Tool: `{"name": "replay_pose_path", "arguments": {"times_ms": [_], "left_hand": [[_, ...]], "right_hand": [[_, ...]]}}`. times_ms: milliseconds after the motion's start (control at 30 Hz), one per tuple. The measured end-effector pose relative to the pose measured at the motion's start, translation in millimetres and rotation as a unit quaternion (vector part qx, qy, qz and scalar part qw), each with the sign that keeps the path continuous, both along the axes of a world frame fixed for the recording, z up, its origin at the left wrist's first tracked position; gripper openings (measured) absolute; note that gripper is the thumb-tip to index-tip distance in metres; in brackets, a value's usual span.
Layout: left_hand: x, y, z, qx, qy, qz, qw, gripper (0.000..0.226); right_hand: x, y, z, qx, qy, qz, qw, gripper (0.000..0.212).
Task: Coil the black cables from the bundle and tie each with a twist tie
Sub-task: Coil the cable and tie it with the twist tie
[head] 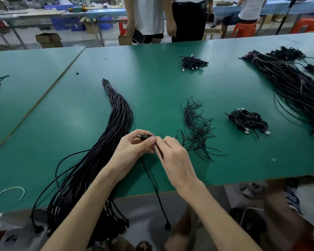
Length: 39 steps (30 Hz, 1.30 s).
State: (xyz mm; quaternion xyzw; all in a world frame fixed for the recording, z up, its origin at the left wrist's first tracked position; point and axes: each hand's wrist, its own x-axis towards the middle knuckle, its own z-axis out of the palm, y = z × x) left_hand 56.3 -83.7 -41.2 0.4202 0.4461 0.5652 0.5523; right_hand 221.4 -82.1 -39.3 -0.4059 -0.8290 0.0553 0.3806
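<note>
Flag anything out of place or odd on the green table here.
Nothing damaged or spilled. The cable bundle overhangs the table's near edge, plugs dangling; the cable pinched by the left hand and right hand hangs off too. A loose white tie lies alone at near left.

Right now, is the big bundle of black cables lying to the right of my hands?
No, the cable bundle lies left of the left hand; the twist ties lie right of the right hand.

Bright, even overhead light, diffuse. Green surface (170,78) lit flat and matte; pale sheen ran along the cable bundle (116,115). Shadows were soft and short. Wide-angle bend curved the surface edges. Lower corners dim and smeared; background slightly soft.
</note>
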Motion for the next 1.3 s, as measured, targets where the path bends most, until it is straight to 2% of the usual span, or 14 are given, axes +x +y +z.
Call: {"name": "replay_pose_path", "arguments": {"times_ms": [100,267,433,467,600,700,867,967,1067,1167,1300], "left_hand": [[-1,-1,1,0.011,0.008,0.002,1.0,0.038],[-2,-1,-1,0.045,0.084,0.034,0.995,0.027],[-4,2,-2,0.065,0.134,0.099,0.984,0.018],[-5,3,-2,0.071,0.141,0.109,0.981,0.015],[-3,3,-4,0.09,0.148,0.105,0.979,0.012],[-2,3,-3,0.087,0.136,0.09,0.983,0.019],[-2,3,-1,0.043,0.026,0.052,0.997,0.046],[-4,4,-2,0.042,-0.023,-0.013,0.999,0.047],[-5,4,-4,0.056,0.018,-0.052,0.997,0.042],[-3,4,-7,0.111,0.087,-0.051,0.989,0.034],[0,3,-8,0.12,0.098,-0.047,0.987,0.033]], "right_hand": [[-1,1,-1,-0.014,0.001,0.011,1.0,0.026],[0,5,-2,-0.063,0.035,0.04,0.997,0.033],[1,6,0,-0.185,0.043,0.089,0.978,0.067],[1,6,0,-0.195,0.046,0.095,0.975,0.066],[2,12,-2,-0.207,0.11,0.078,0.969,0.036],[5,15,-2,-0.23,0.15,0.073,0.959,0.03],[11,18,-3,-0.281,0.2,0.081,0.935,0.028],[13,20,-2,-0.327,0.264,0.1,0.902,0.028],[15,21,-2,-0.35,0.298,0.113,0.881,0.028],[16,22,-4,-0.363,0.308,0.128,0.87,0.028],[16,24,-8,-0.385,0.327,0.154,0.849,0.029]]}}
